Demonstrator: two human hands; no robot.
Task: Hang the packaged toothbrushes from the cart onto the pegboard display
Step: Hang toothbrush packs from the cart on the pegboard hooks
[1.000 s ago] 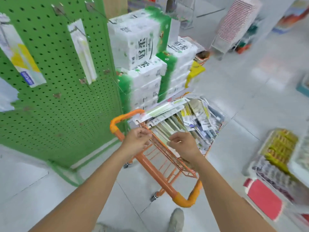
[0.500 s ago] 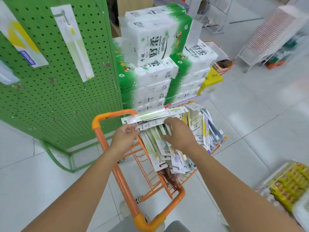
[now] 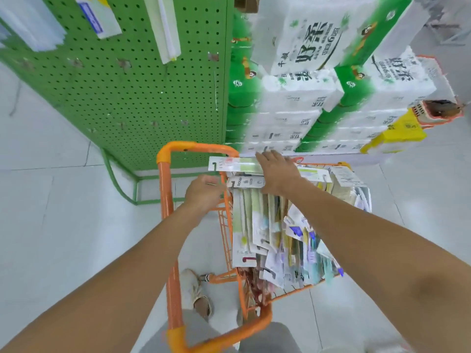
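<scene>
Reaching over the orange cart (image 3: 165, 189), the right hand (image 3: 277, 171) lies flat, fingers straight, on the top green toothbrush package (image 3: 234, 164) of the heap of packaged toothbrushes (image 3: 267, 233). The left hand (image 3: 201, 194) rests at the basket's edge with fingers curled; whether it grips a card cannot be told. The green pegboard (image 3: 142, 93) stands just behind.

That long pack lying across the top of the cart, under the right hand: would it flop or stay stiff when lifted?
The long pack probably stays fairly stiff: it spans the orange cart rim without sagging. It looks thin and flat, so likely light. Its glossy face may slip under the right hand.
</scene>
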